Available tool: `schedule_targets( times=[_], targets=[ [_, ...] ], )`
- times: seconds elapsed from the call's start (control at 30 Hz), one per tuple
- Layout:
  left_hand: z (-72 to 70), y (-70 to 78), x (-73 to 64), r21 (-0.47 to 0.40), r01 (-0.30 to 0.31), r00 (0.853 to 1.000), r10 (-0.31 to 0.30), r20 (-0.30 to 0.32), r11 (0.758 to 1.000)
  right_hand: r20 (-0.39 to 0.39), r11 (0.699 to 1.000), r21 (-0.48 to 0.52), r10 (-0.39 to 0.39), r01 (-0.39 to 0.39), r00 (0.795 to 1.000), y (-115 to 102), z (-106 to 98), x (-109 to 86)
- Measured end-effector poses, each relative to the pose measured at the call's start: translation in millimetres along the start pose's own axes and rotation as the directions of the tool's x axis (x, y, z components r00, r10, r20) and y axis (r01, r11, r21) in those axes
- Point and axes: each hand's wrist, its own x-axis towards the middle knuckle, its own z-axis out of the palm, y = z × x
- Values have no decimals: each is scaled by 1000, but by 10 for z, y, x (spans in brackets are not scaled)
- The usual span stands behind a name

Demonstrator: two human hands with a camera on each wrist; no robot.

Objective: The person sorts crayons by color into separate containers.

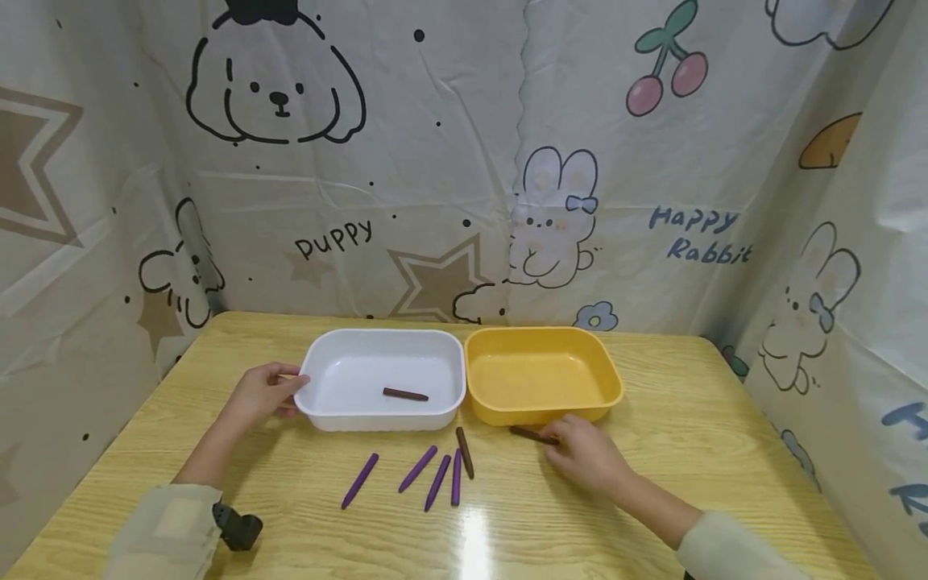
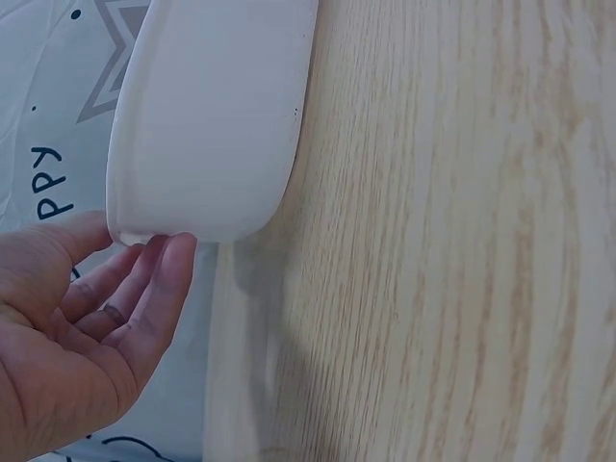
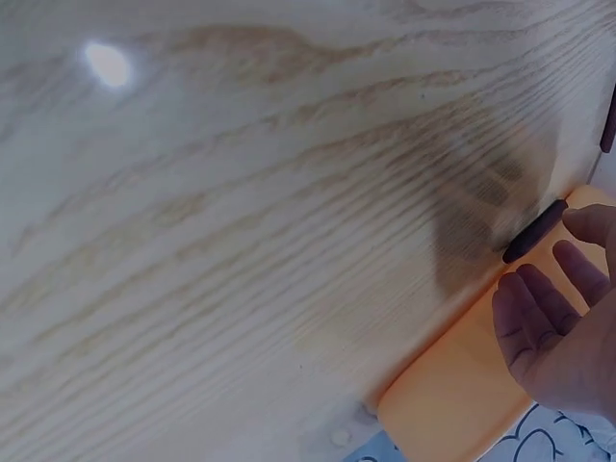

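Observation:
At the left end of the white tub point(image 1: 384, 421), my left hand point(image 1: 263, 392) grips the rim, thumb on top and fingers beneath. The left wrist view shows this hand point(image 2: 106, 318) against the end of the tub point(image 2: 207, 125). My right hand point(image 1: 586, 453) is in front of the yellow tub point(image 1: 544, 380), its fingertips pinching one end of a dark brown crayon point(image 1: 532, 435). In the right wrist view, the thumb meets the crayon point(image 3: 534, 231) while the other fingers curve loosely. Another brown crayon point(image 1: 406, 394) lies inside the white tub.
Several purple crayons, among them the leftmost one point(image 1: 360, 481), lie on the wooden table point(image 1: 290, 540) before the tubs. A brown crayon point(image 1: 466, 453) lies beside the rightmost purple crayon point(image 1: 456, 478). The tubs stand side by side. A printed cloth point(image 1: 435, 185) hangs behind and around the table.

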Motion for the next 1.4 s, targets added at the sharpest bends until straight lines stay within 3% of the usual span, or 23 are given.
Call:
schedule_targets(
  times=[0.2,0.47,0.67,0.93,1.3,1.4],
  targets=[
    [-4,-35,23,-10,4,1000,-4,-4,1000,-1,999,-32,6,-6,1000,-56,70,33],
    [0,-38,19,-14,4,1000,-4,-23,1000,-24,976,-197,-104,97,994,-91,149,52],
    [-13,-43,36,-12,24,1000,-24,-14,1000,-34,977,-187,-107,99,994,-112,176,67],
    [-20,-31,22,-8,-12,1000,12,4,1000,12,989,-140,-47,48,999,-126,161,86],
    [-22,-44,34,-8,16,1000,-16,11,1000,32,981,-121,-151,154,988,-173,51,61],
    [-11,-32,19,-10,-10,1000,10,0,1000,31,976,-131,-169,171,985,-210,-7,71]
  ],
)
